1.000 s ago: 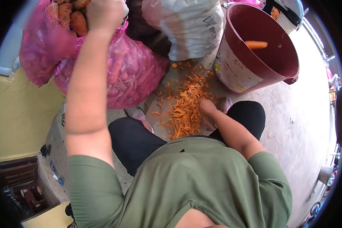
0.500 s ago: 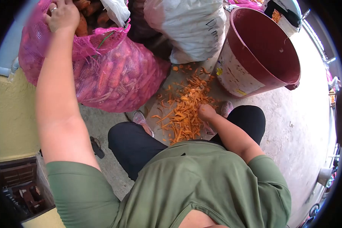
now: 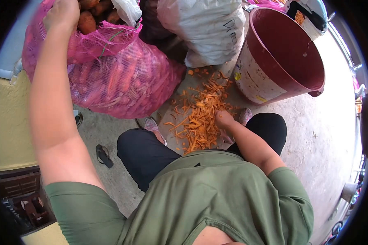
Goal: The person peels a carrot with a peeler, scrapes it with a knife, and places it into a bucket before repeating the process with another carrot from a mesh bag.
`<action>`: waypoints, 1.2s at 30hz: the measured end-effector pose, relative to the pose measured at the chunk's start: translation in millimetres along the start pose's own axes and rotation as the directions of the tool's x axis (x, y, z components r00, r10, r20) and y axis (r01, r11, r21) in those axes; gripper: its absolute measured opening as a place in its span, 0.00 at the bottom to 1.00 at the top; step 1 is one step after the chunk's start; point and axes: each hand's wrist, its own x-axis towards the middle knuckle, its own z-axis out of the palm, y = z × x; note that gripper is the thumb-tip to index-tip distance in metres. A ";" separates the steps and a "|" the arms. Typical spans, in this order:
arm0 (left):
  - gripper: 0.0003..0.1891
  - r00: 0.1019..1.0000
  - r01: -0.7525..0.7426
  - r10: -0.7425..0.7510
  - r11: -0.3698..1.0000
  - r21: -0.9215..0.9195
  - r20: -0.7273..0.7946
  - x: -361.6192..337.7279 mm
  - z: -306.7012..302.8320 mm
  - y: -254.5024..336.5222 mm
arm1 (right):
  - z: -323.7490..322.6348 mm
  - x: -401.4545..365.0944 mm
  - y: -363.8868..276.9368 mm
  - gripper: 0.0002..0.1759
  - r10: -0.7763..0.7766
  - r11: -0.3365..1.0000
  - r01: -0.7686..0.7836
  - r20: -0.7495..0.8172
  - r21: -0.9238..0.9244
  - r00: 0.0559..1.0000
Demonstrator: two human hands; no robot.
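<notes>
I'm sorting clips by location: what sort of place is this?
Likely an informal vegetable-preparation area: there is a bulging pink mesh sack of what look like carrots, and a loose pile of orange peelings lies on the grey concrete floor.

Premises: produce-peeling work area on a rough grey concrete floor (image 3: 310, 143). Evidence: large pink mesh sack (image 3: 122, 81) of orange root vegetables (image 3: 86, 23) at the left hand (image 3: 62, 15); loose heap of orange peelings (image 3: 198, 122) beside the right hand (image 3: 224, 119); tall dark-red plastic bucket (image 3: 282, 53) beyond that hand; yellow-painted wall (image 3: 8, 118) behind and outward of the left hand.
</notes>
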 end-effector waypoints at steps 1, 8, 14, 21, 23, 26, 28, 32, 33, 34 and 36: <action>0.21 0.998 0.002 -0.007 0.997 -0.077 -0.069 -9.8 -13.0 4.1 | -0.5 -0.1 -0.1 0.13 -0.008 1.000 0.008 0.000 -0.002 1.000; 0.16 0.850 0.063 -0.517 0.298 -0.952 -0.105 -130.0 -74.1 37.7 | -8.4 5.0 -4.1 0.08 0.015 0.964 0.078 -0.347 0.253 0.938; 0.17 0.175 0.490 0.539 -0.773 0.402 0.824 -298.5 -34.1 127.5 | -61.4 -3.5 -13.6 0.12 0.244 0.646 0.331 -0.598 0.687 0.764; 0.17 0.124 0.586 0.754 -0.580 0.565 0.645 -360.9 -59.1 160.6 | -113.7 -51.6 -46.0 0.11 0.224 -0.090 0.526 -0.498 0.845 0.838; 0.17 0.198 0.652 0.831 -0.508 0.563 0.520 -352.6 -68.9 157.7 | -111.4 -51.6 -59.5 0.12 0.238 -0.103 0.549 -0.516 0.829 0.823; 0.19 0.304 0.695 0.876 -0.472 0.542 0.374 -354.2 -72.4 155.2 | -109.9 -36.0 -40.9 0.13 0.373 0.396 0.620 -0.736 0.677 0.565; 0.20 0.316 0.650 0.876 -0.480 0.589 0.365 -354.8 -72.1 156.0 | -118.7 -44.3 -36.4 0.14 0.451 0.378 0.669 -0.758 0.640 0.471; 0.20 0.237 0.538 0.854 -0.512 0.669 0.463 -357.5 -70.6 161.9 | -140.7 -77.2 -55.6 0.15 0.367 0.411 0.790 -0.876 0.455 0.313; 0.20 0.226 0.542 0.846 -0.521 0.660 0.483 -358.0 -70.1 163.1 | -140.7 -83.6 -63.5 0.15 0.335 0.390 0.813 -0.889 0.432 0.311; 0.20 0.232 0.549 0.837 -0.533 0.644 0.495 -357.1 -71.1 164.4 | -136.6 -86.1 -70.2 0.15 0.272 0.331 0.798 -0.861 0.503 0.430; 0.19 0.243 0.564 0.820 -0.554 0.612 0.519 -354.4 -74.3 167.0 | -128.4 -89.9 -84.5 0.16 0.121 0.226 0.732 -0.764 0.643 0.634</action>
